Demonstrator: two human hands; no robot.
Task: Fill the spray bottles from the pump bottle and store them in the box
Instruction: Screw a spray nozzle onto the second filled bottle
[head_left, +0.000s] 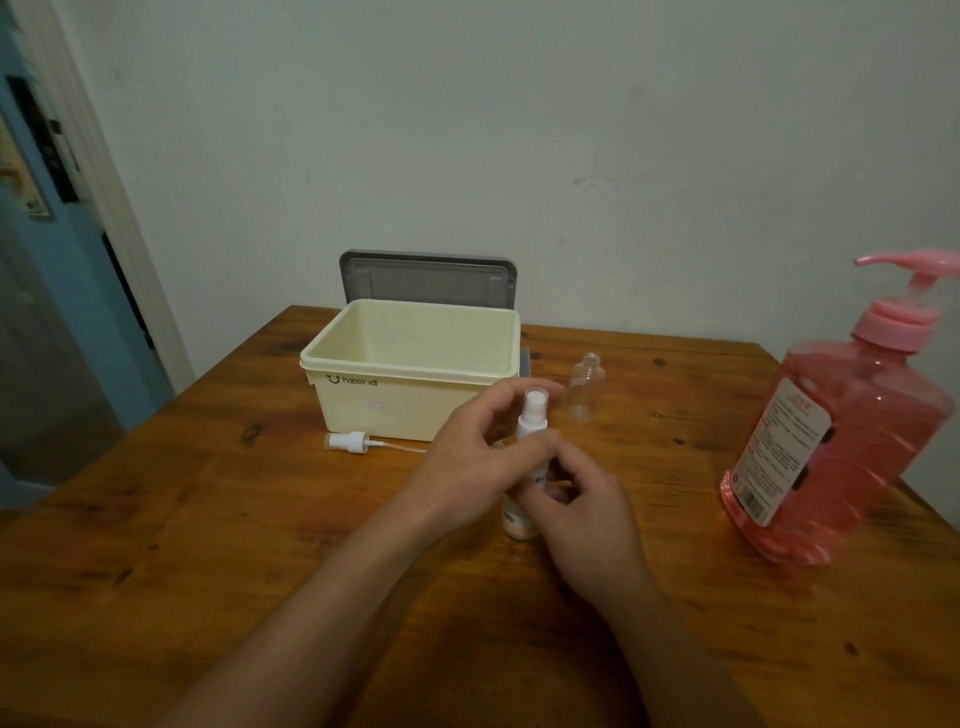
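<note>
Spray bottle (531, 431) between both hands, base on table (208, 545).
- Left hand (467, 457): fingers curled round the bottle's head and neck.
- Right hand (582, 514): fingertips pinch the body lower down.
- Axis near vertical, head up. Nozzle direction: cannot tell.
- Progress, judged: this bottle looks filled (pinkish tint low down) and capped, but not boxed.
- Second bottle (584, 389), just beyond the fingertips, is clear and open-necked.
- Loose spray head (350, 442) lies on its side, left of the left fingers.
- Box (410, 374) holds nothing visible.
- Pump bottle (831, 431) stands well right of the right fingers.
</note>
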